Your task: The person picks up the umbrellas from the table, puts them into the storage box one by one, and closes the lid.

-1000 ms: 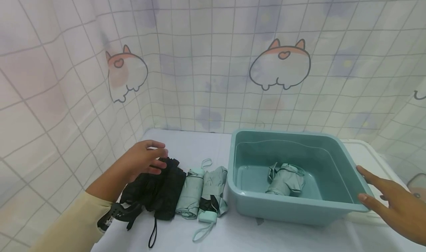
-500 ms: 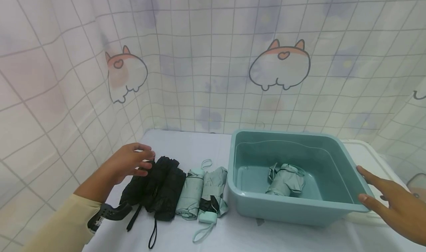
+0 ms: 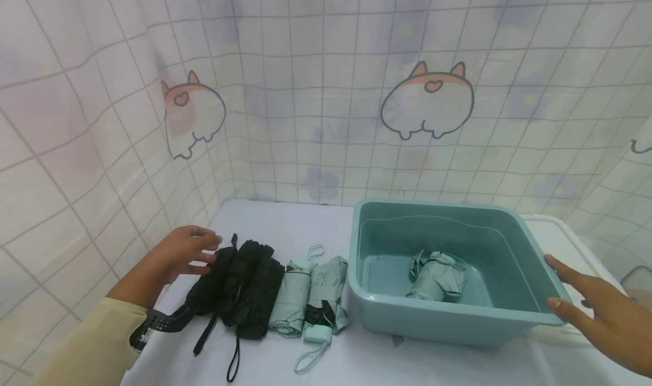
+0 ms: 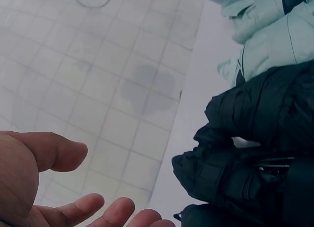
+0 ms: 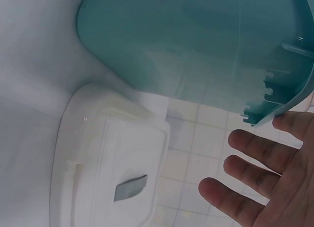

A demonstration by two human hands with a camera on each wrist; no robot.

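Right of the tub (image 3: 433, 321), the right hand (image 3: 608, 312) grips nothing; its fingers are extended and touch the rim, probably to steady it. A rolled pale green umbrella (image 3: 439, 277) lies inside the tub, on its floor. Left of the tub, two more pale green umbrellas (image 3: 292, 301) and the black umbrellas (image 3: 262, 304) lie side by side, perhaps for tidiness. Farthest left from the tub, the left hand (image 3: 184, 254) holds nothing, fingers relaxed, near the black ones.
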